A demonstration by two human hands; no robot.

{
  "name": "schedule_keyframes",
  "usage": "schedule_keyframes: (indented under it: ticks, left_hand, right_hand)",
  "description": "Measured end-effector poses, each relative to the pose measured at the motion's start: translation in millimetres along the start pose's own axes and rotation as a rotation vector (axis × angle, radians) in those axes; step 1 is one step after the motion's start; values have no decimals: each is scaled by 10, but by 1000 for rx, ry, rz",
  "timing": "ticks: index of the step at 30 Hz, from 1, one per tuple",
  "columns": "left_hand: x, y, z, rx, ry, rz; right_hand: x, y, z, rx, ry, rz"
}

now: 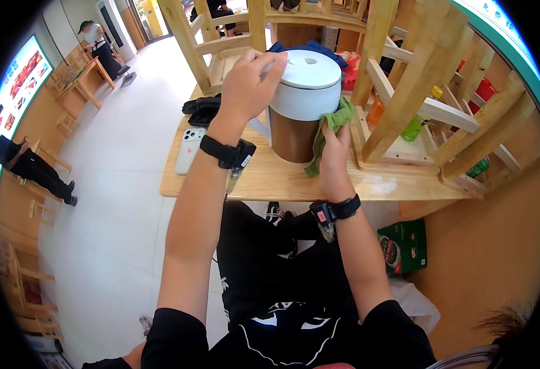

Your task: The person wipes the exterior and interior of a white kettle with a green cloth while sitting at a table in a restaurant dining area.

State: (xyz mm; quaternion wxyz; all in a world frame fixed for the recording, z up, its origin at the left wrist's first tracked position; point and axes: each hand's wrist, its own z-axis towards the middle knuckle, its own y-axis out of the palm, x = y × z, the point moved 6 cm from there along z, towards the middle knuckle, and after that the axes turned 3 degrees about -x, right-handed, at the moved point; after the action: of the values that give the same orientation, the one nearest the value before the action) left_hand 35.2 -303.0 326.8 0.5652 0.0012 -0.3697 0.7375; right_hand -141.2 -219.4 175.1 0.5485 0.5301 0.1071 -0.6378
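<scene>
A lidded pitcher (299,132), white above and brown below, stands upright on the wooden table (260,178). Its white lid (313,72) has a small dark opening, and part of a white handle shows on the left side. My left hand (249,86) grips the pitcher's upper left edge, with fingers bent over the lid's rim. On the other side, my right hand (336,142) is closed on a green cloth (342,115) and presses it against the pitcher's wall. Some of the cloth hangs below the palm, and those fingertips are partly hidden.
Left of the pitcher lie a white phone (189,149) and a black object (202,111). Upturned wooden stools (405,92) stand on the table at right and behind. A green bottle (413,127) is among their legs. A green bag (408,246) sits below. Two people stand far left.
</scene>
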Motion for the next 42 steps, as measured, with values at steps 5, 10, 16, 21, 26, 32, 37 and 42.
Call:
schedule_keyframes:
  ticks: [5,10,16,21,26,32,37,42]
  left_hand:
    - [-27,7,-27,30,2,41]
    - [-211,19,-79,109,-22,-200]
    - [-486,113,-245,179,-286,-369]
    - [-390,90,-234,142,-268,-277]
    - [-336,73,-210,91,-252,-250]
    - [-280,48,-204,135,-148,-243]
    - [-489,136,-229,151,-214,-419]
    - [-484,148,-226,149,-231,-455]
  right_hand:
    - [31,-86,234,20,246,205]
    - [25,-93,352,33,293,188]
    - [-112,124,80,-14,-101,-137]
    - [-432,356,72,-49,-382,-436]
    - [-871,649,204,-149,-608,-800]
    - [-1158,1016,386,-309,-865,-1101]
    - [-1071,914,208,-157,-979,-1052]
    - [-921,814,155,-106,-960,-1020]
